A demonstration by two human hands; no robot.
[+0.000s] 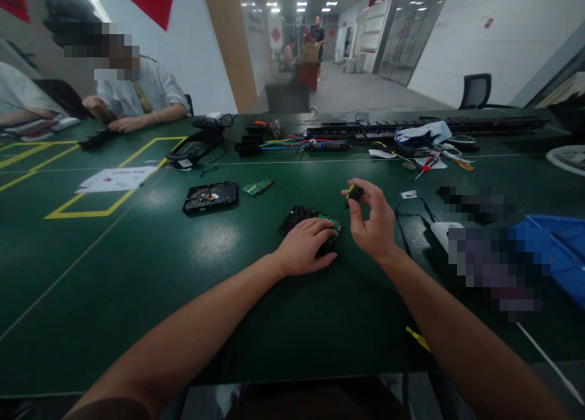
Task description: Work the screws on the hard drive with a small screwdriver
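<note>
My left hand (307, 244) lies across a black hard drive (297, 217), fingers over its top and thumb along the near side, holding it against the table. Part of a green circuit board (336, 222) shows on the drive beside my fingertips; my hand covers the rest. A screwdriver (354, 192) with a black and yellow handle is pinched upright, slightly tilted, in my right hand (375, 222). Its thin shaft points down to the board, but contact at the tip is too small to make out. To the left lie a second hard drive (210, 197) and a loose green circuit board (258, 187).
Along the back of the green table (137, 298) lie coloured cables (283, 144), a red screwdriver (427, 165) and a crumpled cloth (423, 135). A blue bin (557, 249) stands at right. A paper sheet (116, 178) lies at left. A co-worker (137, 97) sits across the table.
</note>
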